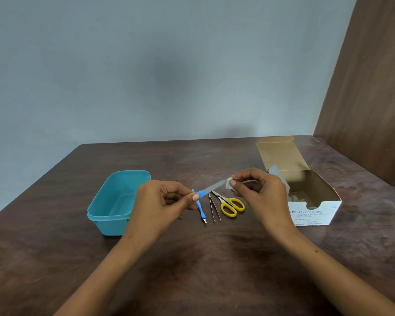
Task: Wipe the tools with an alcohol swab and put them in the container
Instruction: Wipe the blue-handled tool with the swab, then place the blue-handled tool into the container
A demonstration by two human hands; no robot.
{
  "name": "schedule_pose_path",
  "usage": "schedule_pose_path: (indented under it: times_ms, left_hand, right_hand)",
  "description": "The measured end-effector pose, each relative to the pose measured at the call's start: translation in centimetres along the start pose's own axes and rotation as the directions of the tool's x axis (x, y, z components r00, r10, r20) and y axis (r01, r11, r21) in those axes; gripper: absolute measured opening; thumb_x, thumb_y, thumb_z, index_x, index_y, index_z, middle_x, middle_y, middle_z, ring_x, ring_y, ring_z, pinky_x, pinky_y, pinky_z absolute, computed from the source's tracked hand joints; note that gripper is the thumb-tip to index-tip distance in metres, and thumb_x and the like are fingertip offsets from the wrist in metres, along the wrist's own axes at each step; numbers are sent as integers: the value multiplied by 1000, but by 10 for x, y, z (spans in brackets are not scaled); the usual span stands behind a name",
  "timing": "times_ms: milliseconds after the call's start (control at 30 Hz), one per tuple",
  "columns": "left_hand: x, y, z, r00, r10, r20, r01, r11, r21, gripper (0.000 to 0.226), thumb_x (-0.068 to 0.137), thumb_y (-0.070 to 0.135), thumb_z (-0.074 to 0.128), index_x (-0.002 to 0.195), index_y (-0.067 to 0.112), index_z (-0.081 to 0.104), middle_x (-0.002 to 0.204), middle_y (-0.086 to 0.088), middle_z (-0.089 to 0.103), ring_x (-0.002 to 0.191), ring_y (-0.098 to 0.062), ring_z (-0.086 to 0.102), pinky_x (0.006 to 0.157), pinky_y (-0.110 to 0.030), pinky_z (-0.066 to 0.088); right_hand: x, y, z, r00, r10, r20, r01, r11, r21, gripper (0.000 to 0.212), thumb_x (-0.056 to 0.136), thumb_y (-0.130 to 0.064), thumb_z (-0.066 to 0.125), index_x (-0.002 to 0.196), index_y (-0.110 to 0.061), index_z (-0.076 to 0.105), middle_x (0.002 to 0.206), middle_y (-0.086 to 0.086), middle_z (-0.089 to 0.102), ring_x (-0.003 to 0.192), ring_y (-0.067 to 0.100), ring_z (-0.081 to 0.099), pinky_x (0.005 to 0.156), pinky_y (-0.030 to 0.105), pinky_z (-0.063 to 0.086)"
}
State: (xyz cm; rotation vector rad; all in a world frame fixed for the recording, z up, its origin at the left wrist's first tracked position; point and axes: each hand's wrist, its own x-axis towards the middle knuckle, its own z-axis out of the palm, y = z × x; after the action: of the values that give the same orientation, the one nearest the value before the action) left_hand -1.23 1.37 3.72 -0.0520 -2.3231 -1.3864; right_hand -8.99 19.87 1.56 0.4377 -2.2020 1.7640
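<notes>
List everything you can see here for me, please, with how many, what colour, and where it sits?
container: one, turquoise, open, left part of the table.
nail file: one, grey blade with blue handle, held in the air between both hands.
swab: one, white, pinched at the file's tip.
cuticle pusher: one, blue handle with metal tip, lying on the table below the file.
tweezers: one, silver, lying right of the pusher.
scissors: one, yellow handles, lying right of the tweezers.
swab box: one, white outside and brown inside, open, right part of the table.
table: one, dark brown.
wall: pale grey-blue, behind the table.
left hand: pinches the file's handle.
right hand: pinches the swab.
</notes>
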Motion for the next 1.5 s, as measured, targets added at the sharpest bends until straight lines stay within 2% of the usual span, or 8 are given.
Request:
schedule_pose_path:
  times_ms: [300,433,500,633,767,1033,1267,1500]
  left_hand:
    - [10,9,-38,993,93,-67,-79,978,191,10,74,28,75,73,37,72,69,29,70,72,8,66,60,-3,46]
    - [18,5,-71,986,55,-155,1,941,338,10,73,36,74,68,41,68,69,36,65,74,12,62,63,-15,46]
    - [20,1,-82,987,27,-156,47,892,449,13,73,36,75,65,41,65,58,26,66,69,6,63,64,-21,49]
    - [21,-5,-91,979,-16,-204,133,808,575,9,73,36,76,71,28,72,68,6,69,71,-11,63,65,-34,53]
    - [22,-9,-93,968,-23,-249,191,712,676,13,76,36,74,74,23,73,62,9,60,65,-12,56,53,-23,40]
    - [24,-20,-75,974,-33,-224,211,493,844,14,80,34,68,73,22,71,66,7,60,63,-14,49,49,-24,28]
    - [24,-24,-64,985,-18,-171,161,450,878,26,88,36,60,75,17,72,74,-1,68,73,-22,61,55,-26,33]
    - [19,-19,-43,976,90,-198,127,502,856,33,93,41,48,78,18,67,74,2,65,66,-16,52,57,-28,32]
  right_hand:
    - [-8,-6,10,992,-60,110,63,998,-28,10,77,-9,75,74,-17,71,74,-12,70,71,5,66,59,16,54]
    - [-11,-7,15,984,-119,134,132,987,-90,11,77,-9,75,77,-19,71,75,-16,67,74,3,66,63,10,51]
    - [-12,-7,17,981,-125,145,142,984,-110,9,78,-9,75,78,-17,72,76,-15,66,75,3,66,65,9,51]
    - [-10,-5,16,980,-129,150,148,981,-123,8,77,-9,75,80,-16,72,76,-15,66,76,3,65,65,7,50]
    - [-9,-4,15,979,-145,143,164,978,-132,10,77,-10,75,78,-19,71,76,-19,64,79,0,64,64,7,50]
    - [-10,-4,15,974,-154,164,177,975,-133,18,77,-9,74,76,-26,68,76,-21,63,80,-3,63,63,3,47]
    - [-9,-1,15,974,-148,169,174,974,-145,13,77,-12,75,79,-24,70,78,-18,65,83,-5,61,64,3,48]
    - [-10,0,14,974,-143,177,171,974,-152,15,76,-11,75,77,-25,70,78,-19,66,81,-7,62,64,4,49]
